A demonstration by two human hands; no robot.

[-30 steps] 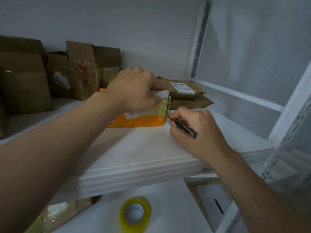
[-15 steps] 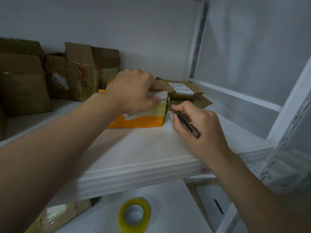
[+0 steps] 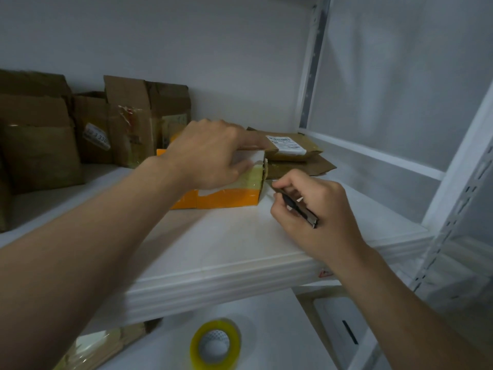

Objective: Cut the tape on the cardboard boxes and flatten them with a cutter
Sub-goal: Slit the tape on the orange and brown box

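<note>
White laminate shelf board (image 3: 213, 244) carries everything, both forearms reaching in over its front lip. Well to the left of the left hand (image 3: 210, 153), a row of upright brown cardboard boxes (image 3: 40, 150) stands against the back wall, flaps raised, not yet flattened. Under the left hand lies the small orange-and-white cardboard box (image 3: 226, 200), long axis running left to right across the shelf, yellowish clear tape over its right end. Left hand clamps it from above: palm on the lid, index finger stretched along the far top edge, thumb down the near face. Just beyond the right hand (image 3: 314, 209), flattened brown cardboard pieces (image 3: 293, 148) with a white label lie flat, apparently done. Below and between the hands, on a lower level, sits a yellow-tinted roll of packing tape (image 3: 216, 343). Right hand is curled tight round a slim dark cutter (image 3: 298, 209), held like a pen, butt end toward the wrist, tip aimed up-left. Blade too small to make out. Key relation: the box's open-edged right end sits just left of the cutter tip, near its lower corner, so the right hand is the nearer one to the seam. Judgement: cut runs along that end, away from the bracing fingers.
</note>
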